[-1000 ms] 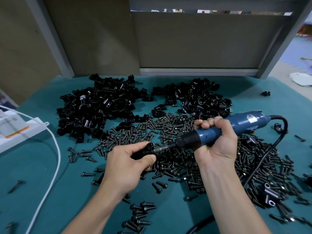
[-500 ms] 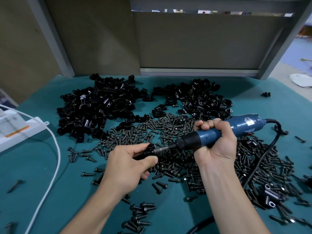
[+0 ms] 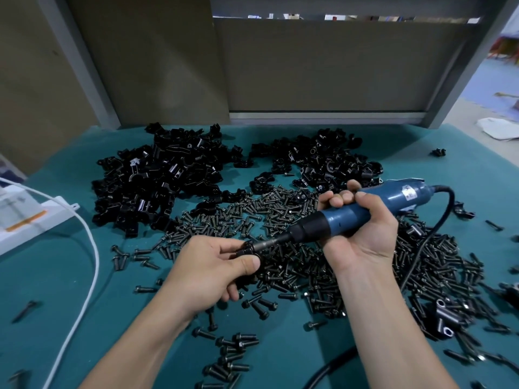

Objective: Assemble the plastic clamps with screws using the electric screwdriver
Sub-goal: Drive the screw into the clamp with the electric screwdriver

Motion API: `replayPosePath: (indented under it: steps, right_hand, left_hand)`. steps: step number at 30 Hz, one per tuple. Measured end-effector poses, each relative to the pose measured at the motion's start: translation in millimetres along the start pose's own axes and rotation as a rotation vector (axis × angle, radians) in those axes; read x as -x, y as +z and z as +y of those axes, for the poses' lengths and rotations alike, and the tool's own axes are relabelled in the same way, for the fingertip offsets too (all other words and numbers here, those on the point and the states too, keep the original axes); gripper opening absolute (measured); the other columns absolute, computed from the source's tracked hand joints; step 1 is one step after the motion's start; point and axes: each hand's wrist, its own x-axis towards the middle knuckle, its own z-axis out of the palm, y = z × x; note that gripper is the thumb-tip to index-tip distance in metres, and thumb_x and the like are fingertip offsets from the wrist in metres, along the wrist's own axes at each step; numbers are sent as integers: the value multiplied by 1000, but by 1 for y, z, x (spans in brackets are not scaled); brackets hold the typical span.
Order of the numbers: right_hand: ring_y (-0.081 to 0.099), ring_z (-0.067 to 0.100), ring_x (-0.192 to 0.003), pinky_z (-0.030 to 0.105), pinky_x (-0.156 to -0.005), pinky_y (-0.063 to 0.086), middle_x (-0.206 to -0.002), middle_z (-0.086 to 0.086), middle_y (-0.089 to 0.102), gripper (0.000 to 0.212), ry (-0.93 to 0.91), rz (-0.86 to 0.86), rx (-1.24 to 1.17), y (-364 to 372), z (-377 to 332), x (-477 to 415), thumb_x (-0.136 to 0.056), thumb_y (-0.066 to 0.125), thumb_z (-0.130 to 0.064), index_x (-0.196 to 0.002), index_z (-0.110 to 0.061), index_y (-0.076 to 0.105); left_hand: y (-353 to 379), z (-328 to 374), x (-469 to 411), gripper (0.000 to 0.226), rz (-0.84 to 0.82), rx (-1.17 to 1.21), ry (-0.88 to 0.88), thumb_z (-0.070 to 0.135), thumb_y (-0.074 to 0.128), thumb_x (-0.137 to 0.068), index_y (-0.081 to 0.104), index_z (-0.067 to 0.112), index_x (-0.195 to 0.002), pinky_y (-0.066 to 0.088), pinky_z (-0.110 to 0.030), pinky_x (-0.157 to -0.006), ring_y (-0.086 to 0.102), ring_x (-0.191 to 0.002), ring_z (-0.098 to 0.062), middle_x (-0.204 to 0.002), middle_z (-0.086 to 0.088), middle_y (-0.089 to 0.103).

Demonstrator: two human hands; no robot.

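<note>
While your left hand [image 3: 207, 273] pinched the small black plastic clamp [image 3: 246, 252] between thumb and curled fingers, your right hand [image 3: 362, 234] gripped the blue electric screwdriver [image 3: 338, 220], fingers wrapped round its barrel, with its metal bit [image 3: 266, 244] touching the clamp. Beneath both hands, loose black screws [image 3: 280, 217] lay spread over the teal surface [image 3: 84, 282]; heaps of black clamps [image 3: 157, 178] sat farther back.
</note>
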Motion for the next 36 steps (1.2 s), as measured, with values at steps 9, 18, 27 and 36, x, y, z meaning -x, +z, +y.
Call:
replayPosePath:
  steps: [9,18,27,36]
  right_hand:
    - [66,23,-74,49,-87,61,-89,12,63,30,80,287,159,-3,-24,-1,-89,71,-10,-114,-8,54]
    - [76,30,-92,50,-88,62,-93,4,72,9,-55,426,1173,-8,-13,-2,-102,58,-12,-94,-15,60]
    - [59,5,-40,18,-38,46,-62,-5,69,16,-267,69,2118,2,-13,11,-95,69,-16,-81,-23,74]
    - [68,12,-62,28,-58,56,-67,-8,69,27,304,-404,2593,24,-1,48,-67,95,-32,-75,-22,72]
  left_hand:
    - [-40,5,-6,21,298,454,-88,27,77,-86,78,20,-106,35,-14,-36,48,-42,-8,-96,5,77]
    - [-31,6,-6,30,99,739,-167,13,76,-68,70,7,-96,38,-9,-38,52,-51,-3,-65,6,64]
    - [-25,4,-5,41,56,712,-155,22,72,-76,71,4,-113,41,-13,-41,52,-52,-5,-100,-10,79]
    - [-13,3,-2,44,24,553,-123,28,72,-76,72,4,-112,42,-14,-43,54,-52,-6,-86,-4,77]
